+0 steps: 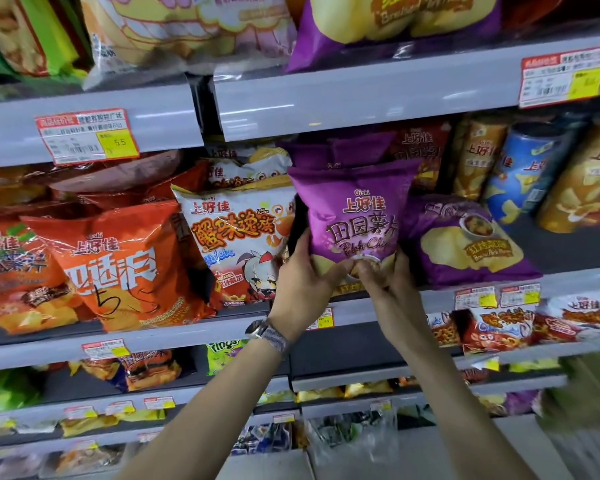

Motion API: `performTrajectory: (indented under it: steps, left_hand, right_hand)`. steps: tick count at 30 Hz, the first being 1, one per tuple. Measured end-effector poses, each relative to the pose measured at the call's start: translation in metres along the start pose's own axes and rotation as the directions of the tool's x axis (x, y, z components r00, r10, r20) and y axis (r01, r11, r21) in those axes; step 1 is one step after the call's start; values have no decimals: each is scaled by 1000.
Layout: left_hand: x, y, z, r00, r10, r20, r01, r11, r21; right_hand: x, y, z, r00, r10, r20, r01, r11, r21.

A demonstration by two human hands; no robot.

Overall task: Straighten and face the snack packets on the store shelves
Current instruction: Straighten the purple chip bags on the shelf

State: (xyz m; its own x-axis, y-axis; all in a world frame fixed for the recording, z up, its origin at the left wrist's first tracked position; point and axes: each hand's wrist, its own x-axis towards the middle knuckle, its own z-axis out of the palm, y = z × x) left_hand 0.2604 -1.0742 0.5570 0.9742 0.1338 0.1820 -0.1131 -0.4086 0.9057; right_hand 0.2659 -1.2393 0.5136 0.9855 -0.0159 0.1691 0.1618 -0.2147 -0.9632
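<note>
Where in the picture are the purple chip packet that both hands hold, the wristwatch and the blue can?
purple chip packet (355,216), head view, middle of its front face.
wristwatch (256,328), head view, on the watch case.
blue can (530,168), head view, on its side wall.

Left hand and right hand each grip a bottom corner of the upright purple chip packet, which faces out at the front edge of the middle shelf. White crab-flavour packet stands just beside it on the left. Second purple packet lies tilted on the right.
</note>
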Motion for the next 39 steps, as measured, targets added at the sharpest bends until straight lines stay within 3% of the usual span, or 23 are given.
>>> performTrajectory:
  steps: [3, 10, 22, 30, 35, 39]
  left_hand:
    - [-5, 3, -3, 997, 70, 37, -74, 992, 106]
    - [-8, 1, -8, 994, 110, -14, -107, 985, 133]
    - [-38, 12, -31, 986, 57, 157, -109, 933, 344]
    - [-53, 21, -66, 954, 65, 294, -201, 865, 459]
    - [-54, 22, -77, 925, 94, 369, -266, 852, 450]
    - [-56, 27, -76, 884, 133, 449, -339, 842, 419]
  right_hand:
    - [-1, 2, -2, 1000, -14, -3, 13, 996, -86]
    - [-1, -3, 1, 999, -52, -16, 50, 994, -99]
    - [-7, -9, -11, 997, -26, 74, 43, 970, -239]
    - [-24, -35, -7, 1000, 1, 28, 9, 934, -357]
    - [-46, -60, -12, 999, 28, 22, -14, 886, -464]
    - [-73, -74, -20, 1000, -6, -26, -11, 777, -629]
